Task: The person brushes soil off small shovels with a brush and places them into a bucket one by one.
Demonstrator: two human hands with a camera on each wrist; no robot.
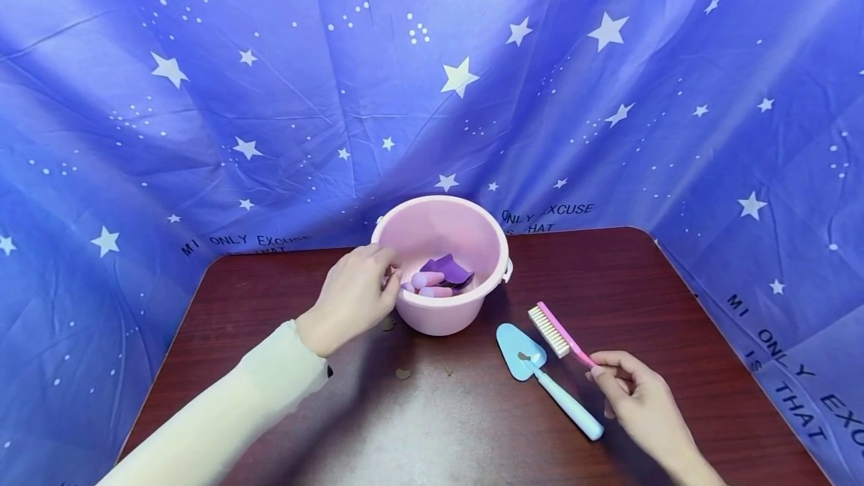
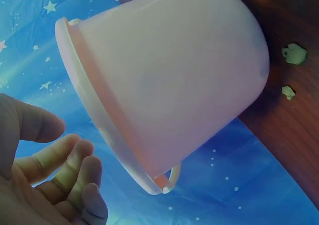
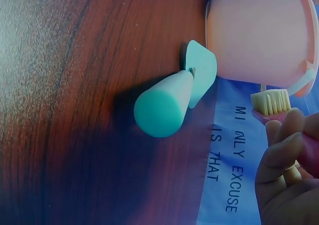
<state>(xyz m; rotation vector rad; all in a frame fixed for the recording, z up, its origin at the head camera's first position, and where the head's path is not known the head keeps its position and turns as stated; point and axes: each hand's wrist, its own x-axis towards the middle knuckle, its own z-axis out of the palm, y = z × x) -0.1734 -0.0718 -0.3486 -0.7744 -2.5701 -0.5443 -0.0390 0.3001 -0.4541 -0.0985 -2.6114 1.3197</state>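
A pink bucket [image 1: 442, 317] stands upright near the back of the table. Inside it lie a purple piece [image 1: 447, 268] and some pink rounded pieces [image 1: 435, 292], whose kind I cannot tell. My left hand [image 1: 351, 292] is at the left side of the bucket's rim; in the left wrist view its loosely bent fingers [image 2: 65, 172] hold nothing. At the right, my right hand [image 1: 644, 403] grips the pink handle of a brush [image 1: 552, 330] with pale bristles. Left of that hand, a light blue hand trowel [image 1: 570, 407] lies on the table.
Small thin bits [image 1: 403, 373] lie on the dark wooden table [image 1: 304, 426] in front of the bucket; two of them [image 2: 295, 54] show beside its base in the left wrist view. A blue star-print cloth [image 1: 324, 96] hangs behind and along both sides.
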